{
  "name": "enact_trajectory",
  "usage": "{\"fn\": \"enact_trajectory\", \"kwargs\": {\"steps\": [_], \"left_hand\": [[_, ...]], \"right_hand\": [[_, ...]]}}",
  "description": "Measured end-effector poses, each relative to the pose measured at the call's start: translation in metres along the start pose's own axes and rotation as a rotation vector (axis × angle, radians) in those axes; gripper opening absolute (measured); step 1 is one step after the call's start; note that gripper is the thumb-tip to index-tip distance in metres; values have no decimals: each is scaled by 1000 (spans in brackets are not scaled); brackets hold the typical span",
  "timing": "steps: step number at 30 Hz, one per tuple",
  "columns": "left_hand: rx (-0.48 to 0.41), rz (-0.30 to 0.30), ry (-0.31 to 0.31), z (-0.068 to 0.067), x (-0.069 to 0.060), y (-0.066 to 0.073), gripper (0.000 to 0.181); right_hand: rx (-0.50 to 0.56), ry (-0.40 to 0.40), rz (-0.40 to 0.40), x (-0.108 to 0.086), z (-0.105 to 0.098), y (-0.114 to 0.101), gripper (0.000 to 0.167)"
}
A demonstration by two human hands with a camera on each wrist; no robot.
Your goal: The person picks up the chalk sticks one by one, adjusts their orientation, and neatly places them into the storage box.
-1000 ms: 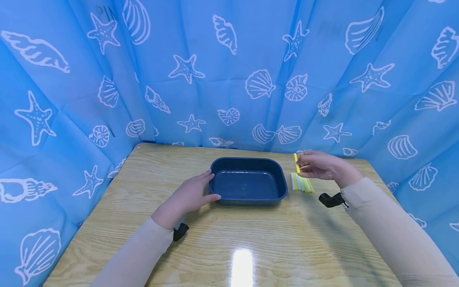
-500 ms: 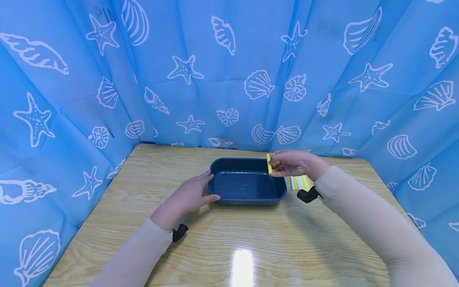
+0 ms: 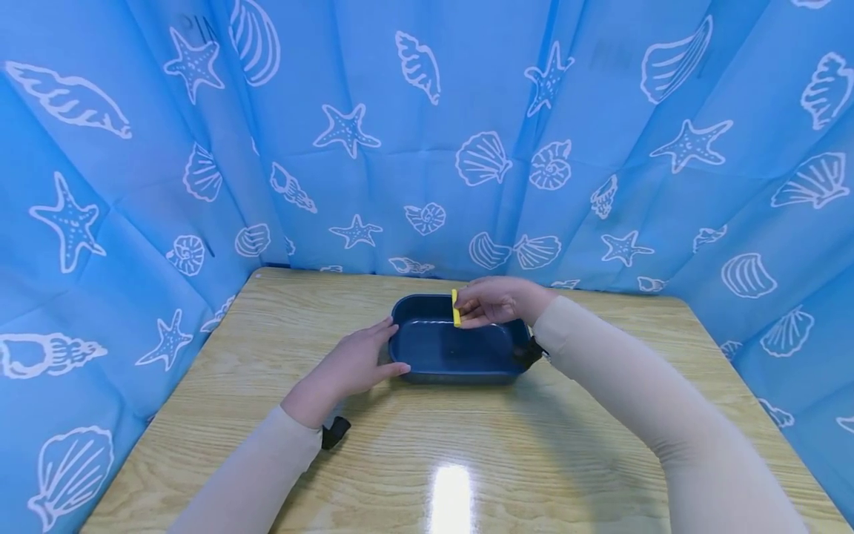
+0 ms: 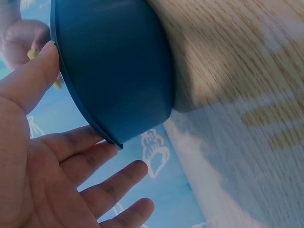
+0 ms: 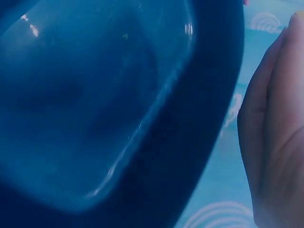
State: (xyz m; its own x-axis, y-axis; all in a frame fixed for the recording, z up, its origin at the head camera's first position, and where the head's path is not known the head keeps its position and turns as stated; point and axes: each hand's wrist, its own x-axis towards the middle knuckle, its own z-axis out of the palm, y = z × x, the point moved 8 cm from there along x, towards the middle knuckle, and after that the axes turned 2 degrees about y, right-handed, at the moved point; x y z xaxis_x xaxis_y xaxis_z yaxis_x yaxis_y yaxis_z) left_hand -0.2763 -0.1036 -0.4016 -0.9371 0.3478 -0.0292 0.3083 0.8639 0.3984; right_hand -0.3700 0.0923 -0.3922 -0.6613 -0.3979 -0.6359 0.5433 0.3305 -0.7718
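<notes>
Mid-frame, placing seems begun: 1 strip (image 3: 457, 309) is pinched above the tub (image 3: 454, 377) by the right hand (image 3: 497, 301), lowering probably needed; left hand (image 3: 350, 360) spread.

We see a dark blue, glossy basin (image 3: 440, 354), rectangular with rounded corners and a thin lip, standing upright on the wood-grain table (image 3: 400, 437), its long sides running left to right. The left hand (image 3: 350, 362) touches the rim at its left end. Over the basin's inside we see a slim, bright yellow bar (image 3: 457, 317), pinched in the right hand (image 3: 497, 300); we cannot tell its exact tilt.
</notes>
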Motion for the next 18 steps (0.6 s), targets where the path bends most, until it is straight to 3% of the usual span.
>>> {"fn": "enact_trajectory", "kwargs": {"steps": [7, 13, 18], "left_hand": [[3, -16, -8, 2, 4, 0, 82], [0, -28, -16, 3, 4, -3, 82], [-9, -35, -15, 4, 3, -4, 81]], "right_hand": [[9, 17, 30, 21, 13, 1, 45], [-9, -13, 26, 36, 25, 5, 31], [-8, -44, 68, 49, 35, 14, 40]]}}
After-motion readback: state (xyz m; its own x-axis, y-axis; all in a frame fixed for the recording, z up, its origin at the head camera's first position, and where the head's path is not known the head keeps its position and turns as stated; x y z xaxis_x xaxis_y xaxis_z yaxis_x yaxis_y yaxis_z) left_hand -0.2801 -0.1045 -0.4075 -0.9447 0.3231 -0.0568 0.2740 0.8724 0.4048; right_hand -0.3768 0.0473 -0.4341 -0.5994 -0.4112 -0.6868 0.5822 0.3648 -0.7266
